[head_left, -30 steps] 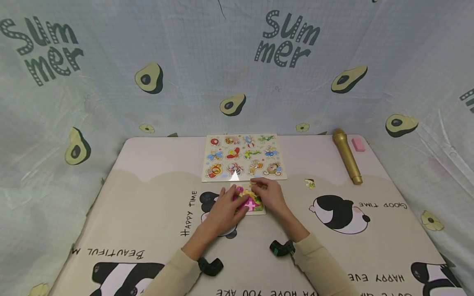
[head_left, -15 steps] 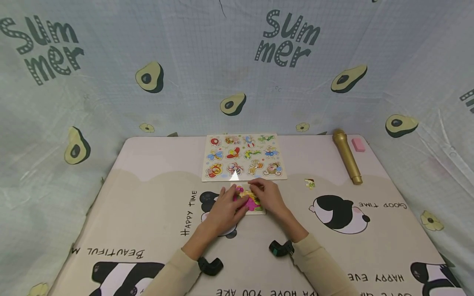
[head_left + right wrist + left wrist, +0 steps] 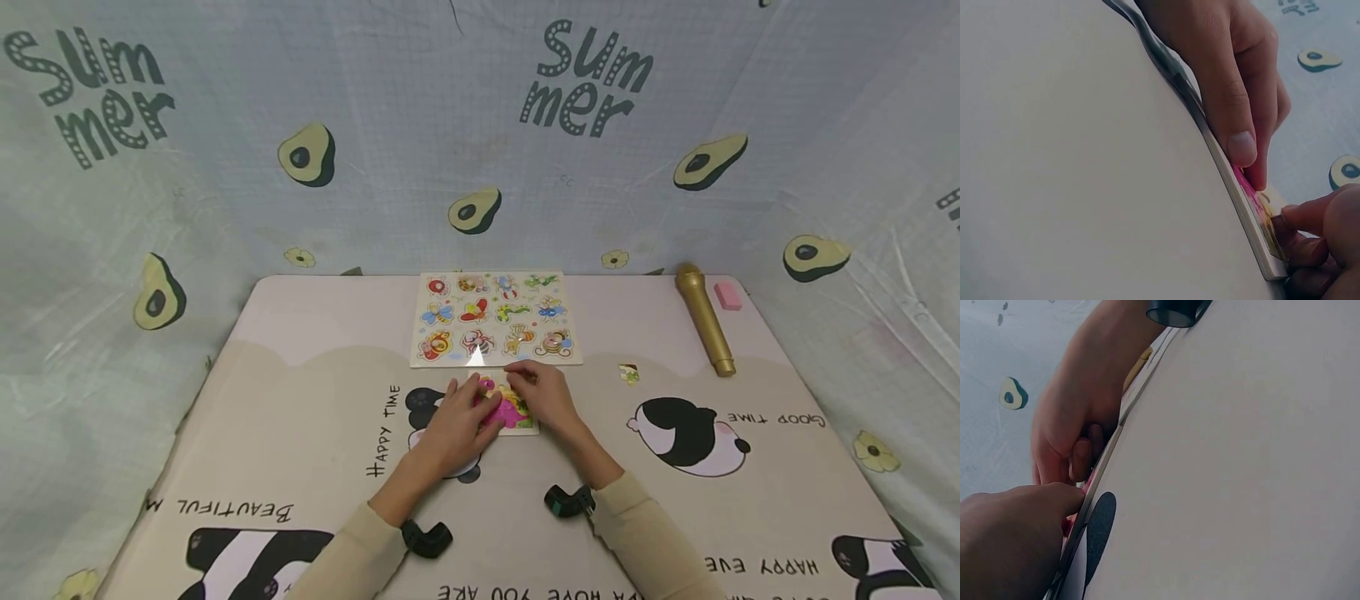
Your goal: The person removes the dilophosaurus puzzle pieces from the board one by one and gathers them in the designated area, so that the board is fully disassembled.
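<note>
A small jigsaw puzzle (image 3: 513, 414) with a pink and yellow picture lies flat on the table, partly covered by both hands. My left hand (image 3: 454, 427) rests on its left side, with thumb and fingertips pressing on the pink part. At the upper right of the puzzle is my right hand (image 3: 546, 397). In the right wrist view, the right hand (image 3: 1325, 234) pinches a small puzzle piece (image 3: 1277, 220) at the puzzle's surface; most of that piece is hidden by the fingers. In the left wrist view both hands meet over the thin board edge.
Just beyond the jigsaw lies an insect picture board (image 3: 495, 318). A loose puzzle piece (image 3: 629, 374) lies to the right. Farther right are a gold microphone-shaped object (image 3: 705, 321) and a pink block (image 3: 727, 295). A printed curtain (image 3: 390, 108) hangs behind the table.
The right hand has shifted slightly left over the puzzle's upper part. A pale cross-shaped patch on the pink area no longer shows. The left hand stays in place.
</note>
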Motion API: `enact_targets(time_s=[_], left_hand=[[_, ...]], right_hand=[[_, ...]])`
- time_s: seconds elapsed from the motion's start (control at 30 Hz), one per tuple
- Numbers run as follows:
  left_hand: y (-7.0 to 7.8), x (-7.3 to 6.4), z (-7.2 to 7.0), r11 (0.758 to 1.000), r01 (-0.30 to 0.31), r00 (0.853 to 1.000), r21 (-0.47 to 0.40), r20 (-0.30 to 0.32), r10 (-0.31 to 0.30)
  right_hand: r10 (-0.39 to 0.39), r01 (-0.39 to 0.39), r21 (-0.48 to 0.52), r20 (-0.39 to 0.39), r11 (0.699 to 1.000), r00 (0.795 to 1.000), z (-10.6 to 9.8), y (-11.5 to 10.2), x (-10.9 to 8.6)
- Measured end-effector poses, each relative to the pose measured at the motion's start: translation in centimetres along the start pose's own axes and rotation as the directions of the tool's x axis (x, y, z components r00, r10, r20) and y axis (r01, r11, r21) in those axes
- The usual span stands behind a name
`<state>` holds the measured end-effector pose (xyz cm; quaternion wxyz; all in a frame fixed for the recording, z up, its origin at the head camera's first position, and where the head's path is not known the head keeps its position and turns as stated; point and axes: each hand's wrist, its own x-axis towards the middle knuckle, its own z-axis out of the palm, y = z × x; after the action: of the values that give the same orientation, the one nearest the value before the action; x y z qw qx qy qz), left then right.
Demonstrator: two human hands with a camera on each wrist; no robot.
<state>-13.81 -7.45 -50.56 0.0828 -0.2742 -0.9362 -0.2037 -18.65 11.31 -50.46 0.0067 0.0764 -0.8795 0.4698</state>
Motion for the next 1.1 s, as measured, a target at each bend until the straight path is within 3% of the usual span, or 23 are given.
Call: enact_targets(time_s=[0.33,0.83,1.1], left_hand=[[0.0,0.0,0.0,1.000,0.004,1.000,0.030,0.015,-0.004],[0.0,0.0,-0.3,0.999,0.045,0.998,-0.009,0.045,-0.044],[-0.1,0.0,-0.2,0.999,0.050,0.998,-0.019,0.043,-0.049]], right_hand=[[0.121,-0.120,0.053,-0.020,0.991,0.992,-0.1,-0.3,0.4],[0.162,-0.165,0.163,0.031,0.973,0.986,-0.7,-0.5,0.5],[0.219,-0.230,0.222,0.071,0.948,0.973,-1.7,-0.3,0.7]])
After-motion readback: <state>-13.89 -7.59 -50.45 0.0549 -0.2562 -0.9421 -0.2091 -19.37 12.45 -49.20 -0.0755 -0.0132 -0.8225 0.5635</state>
